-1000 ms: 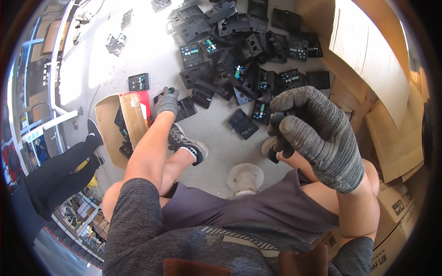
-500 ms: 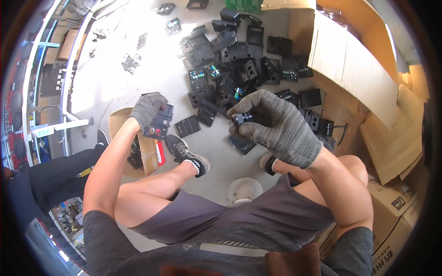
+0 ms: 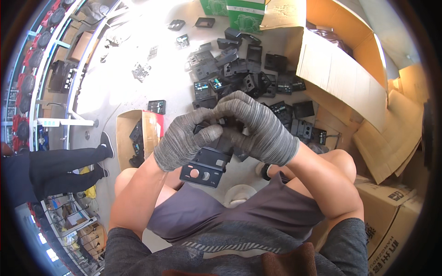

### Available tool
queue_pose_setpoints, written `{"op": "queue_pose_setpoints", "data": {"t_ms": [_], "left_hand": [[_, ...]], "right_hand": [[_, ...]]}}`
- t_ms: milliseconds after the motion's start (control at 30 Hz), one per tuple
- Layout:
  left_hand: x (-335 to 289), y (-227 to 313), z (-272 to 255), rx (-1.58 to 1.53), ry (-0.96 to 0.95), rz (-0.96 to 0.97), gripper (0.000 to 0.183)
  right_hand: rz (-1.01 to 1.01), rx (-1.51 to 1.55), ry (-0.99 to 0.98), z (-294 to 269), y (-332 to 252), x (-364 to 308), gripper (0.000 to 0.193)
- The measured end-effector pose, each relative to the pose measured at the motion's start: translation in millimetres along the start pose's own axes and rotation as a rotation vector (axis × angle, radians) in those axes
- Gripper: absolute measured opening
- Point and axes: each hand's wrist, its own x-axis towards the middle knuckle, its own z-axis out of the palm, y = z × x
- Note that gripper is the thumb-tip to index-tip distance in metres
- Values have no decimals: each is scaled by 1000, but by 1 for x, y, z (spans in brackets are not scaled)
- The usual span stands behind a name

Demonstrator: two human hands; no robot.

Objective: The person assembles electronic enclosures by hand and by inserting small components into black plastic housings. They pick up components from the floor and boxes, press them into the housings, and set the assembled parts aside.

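My left hand (image 3: 180, 140), in a grey knit glove, grips a flat black plastic housing (image 3: 203, 171). The housing hangs below the fingers and carries a round pinkish button (image 3: 194, 173) and a silvery round spot. Also gloved, my right hand (image 3: 261, 131) curls in at the housing's upper end, its fingertips close against the left ones. Whatever its fingers pinch is hidden behind glove and housing. Just beyond both hands lies a loose pile of similar black housings (image 3: 237, 66), a few with green circuit boards showing.
An open cardboard box (image 3: 126, 138) with black housings stands at my left. At the right is a large open carton (image 3: 340, 64), with closed cartons (image 3: 382, 202) nearer. Green boxes (image 3: 246, 14) stand at the back. Another person's legs (image 3: 69, 168) and a shelf rack (image 3: 60, 69) are at the left.
My left hand has carried the black housing from above the left box to the middle. My right hand, which held a small dark metallic fitting, has moved left to meet it.
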Motion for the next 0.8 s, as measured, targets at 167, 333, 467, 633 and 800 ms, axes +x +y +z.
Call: {"op": "queue_pose_setpoints", "data": {"t_ms": [167,333,467,633,800], "left_hand": [[0,-4,5,218,149,123,33],[3,-7,8,388,205,317,32],[6,-5,7,275,204,250,29],[2,-2,10,331,182,244,28],[5,-3,9,385,195,269,29]], "right_hand": [[416,457,136,-6,3,-5,29],[322,112,-115,-2,13,-6,28],[562,542,-87,3,19,-9,33],[657,500,-94,1,15,4,36],[544,732,28,6,21,-6,35]]}}
